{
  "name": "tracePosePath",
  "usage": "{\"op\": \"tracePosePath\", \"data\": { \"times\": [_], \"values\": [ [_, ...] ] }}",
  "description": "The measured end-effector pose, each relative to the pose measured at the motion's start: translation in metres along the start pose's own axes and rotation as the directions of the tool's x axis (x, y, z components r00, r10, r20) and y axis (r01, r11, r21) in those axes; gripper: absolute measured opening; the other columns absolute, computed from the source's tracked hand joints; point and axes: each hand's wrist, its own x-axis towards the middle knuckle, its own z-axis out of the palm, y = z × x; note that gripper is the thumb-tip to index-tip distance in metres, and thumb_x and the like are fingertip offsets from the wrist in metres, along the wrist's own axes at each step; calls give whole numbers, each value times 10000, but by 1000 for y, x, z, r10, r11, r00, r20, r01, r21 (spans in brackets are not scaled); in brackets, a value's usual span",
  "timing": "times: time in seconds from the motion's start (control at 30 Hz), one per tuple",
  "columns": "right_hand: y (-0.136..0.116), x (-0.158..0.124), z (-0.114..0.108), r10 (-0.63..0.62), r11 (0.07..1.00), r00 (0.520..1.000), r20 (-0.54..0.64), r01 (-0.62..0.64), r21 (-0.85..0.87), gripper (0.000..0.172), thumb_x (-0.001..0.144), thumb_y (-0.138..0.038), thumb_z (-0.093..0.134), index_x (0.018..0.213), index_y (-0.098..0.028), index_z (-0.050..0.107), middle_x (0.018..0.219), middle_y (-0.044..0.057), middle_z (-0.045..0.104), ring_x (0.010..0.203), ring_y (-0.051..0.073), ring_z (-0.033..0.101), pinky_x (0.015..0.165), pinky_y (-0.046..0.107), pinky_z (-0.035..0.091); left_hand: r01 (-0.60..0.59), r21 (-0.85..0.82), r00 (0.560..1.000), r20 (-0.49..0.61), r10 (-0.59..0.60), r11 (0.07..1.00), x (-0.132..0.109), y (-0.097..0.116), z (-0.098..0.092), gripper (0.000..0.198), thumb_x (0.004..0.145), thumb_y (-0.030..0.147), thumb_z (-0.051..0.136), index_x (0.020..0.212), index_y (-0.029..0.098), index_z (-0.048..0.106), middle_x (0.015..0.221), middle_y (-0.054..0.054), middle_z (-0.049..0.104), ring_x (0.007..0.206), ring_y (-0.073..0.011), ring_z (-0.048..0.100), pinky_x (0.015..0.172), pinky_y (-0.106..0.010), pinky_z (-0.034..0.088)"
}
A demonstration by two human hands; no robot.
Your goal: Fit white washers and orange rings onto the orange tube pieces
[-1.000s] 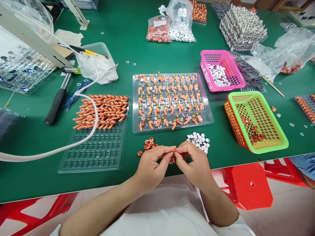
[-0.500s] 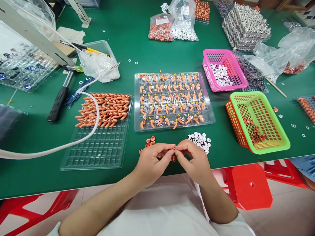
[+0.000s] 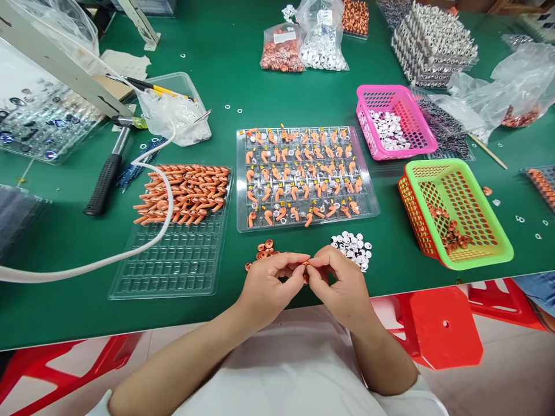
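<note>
My left hand point(image 3: 271, 284) and my right hand point(image 3: 342, 283) meet at the fingertips near the table's front edge. Between them they pinch a small copper-coloured piece point(image 3: 306, 264), partly hidden by the fingers. Small copper-coloured cups point(image 3: 265, 249) lie just behind my left hand. Beside my right hand is a pile of white discs point(image 3: 352, 248), some with black showing. Behind both hands sits a clear tray point(image 3: 241, 222) of orange curved pieces with yellow tips. Another clear tray point(image 3: 167, 277), at the left, holds stacked copper-coloured pieces in its back half.
A green basket point(image 3: 498, 231) with copper-coloured parts and a pink basket point(image 3: 368, 130) with white discs stand at the right. A hammer point(image 3: 104, 179) and a white hose point(image 3: 99, 266) are at the left. Bags point(image 3: 281, 52) lie at the back. Red stools point(image 3: 446, 329) are below the edge.
The fingertips have shifted slightly around the small piece, and a bit more of it shows. The camera view has moved a little.
</note>
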Motion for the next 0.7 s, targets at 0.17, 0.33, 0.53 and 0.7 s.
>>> {"op": "tracePosePath", "data": {
  "times": [0.17, 0.33, 0.53, 0.7],
  "values": [
    [-1, 1, 3, 10, 1000, 1000, 6, -10, 9, 105, 836, -136, 515, 771, -219, 522, 731, -12, 551, 601, 115, 506, 516, 230, 416, -12, 26, 1000, -21, 13, 1000, -1, -1, 1, 152, 776, 170, 616, 872, 159, 733, 792, -44, 766, 678, -172, 730, 644, -236, 610],
    [3, 2, 4, -27, 1000, 999, 18, 27, 2, 125, 833, -118, 509, 761, -219, 511, 725, -20, 533, 606, 114, 497, 521, 230, 403, 6, 11, 999, -37, -6, 1000, 0, 2, 1, 152, 770, 168, 610, 864, 143, 727, 805, -57, 766, 701, -178, 731, 651, -240, 609],
    [4, 6, 1, -111, 992, 993, 32, 113, -51, 129, 843, -113, 502, 785, -225, 527, 743, -16, 538, 633, 122, 507, 556, 245, 421, 37, 12, 999, -14, -37, 999, 5, 7, -2, 142, 745, 166, 618, 834, 140, 726, 758, -55, 761, 666, -177, 721, 627, -243, 601],
    [3, 7, -12, -85, 995, 995, 55, 82, 52, 87, 904, -194, 528, 918, -234, 603, 819, 17, 615, 705, 145, 576, 622, 273, 482, 83, -64, 996, -28, -85, 994, 10, 17, -8, 119, 744, 185, 642, 826, 141, 717, 669, -33, 739, 595, -167, 705, 541, -228, 588]
  ]
}}
